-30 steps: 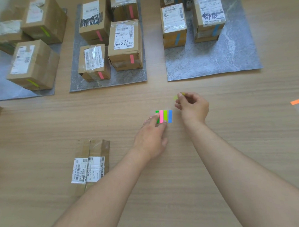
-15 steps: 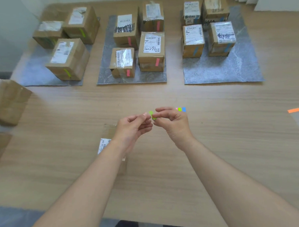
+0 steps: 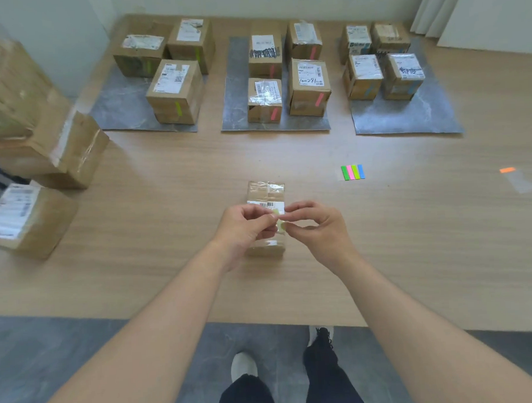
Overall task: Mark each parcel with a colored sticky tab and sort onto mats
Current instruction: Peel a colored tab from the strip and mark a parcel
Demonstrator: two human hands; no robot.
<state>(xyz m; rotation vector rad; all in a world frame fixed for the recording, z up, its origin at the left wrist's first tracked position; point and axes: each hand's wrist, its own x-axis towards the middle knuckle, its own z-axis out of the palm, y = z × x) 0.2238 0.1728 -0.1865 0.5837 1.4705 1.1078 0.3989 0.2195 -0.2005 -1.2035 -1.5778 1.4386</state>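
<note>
I see my left hand (image 3: 244,225) and right hand (image 3: 316,225) meeting just over a small parcel (image 3: 266,195) lying flat near the front edge of the surface (image 3: 412,240). Both hands are pinched shut on a yellow-green tab (image 3: 280,220) held between their fingertips. The tab pad (image 3: 352,172) lies to the right, apart from the parcel. Three mats (image 3: 123,101) along the back edge carry sorted parcels.
</note>
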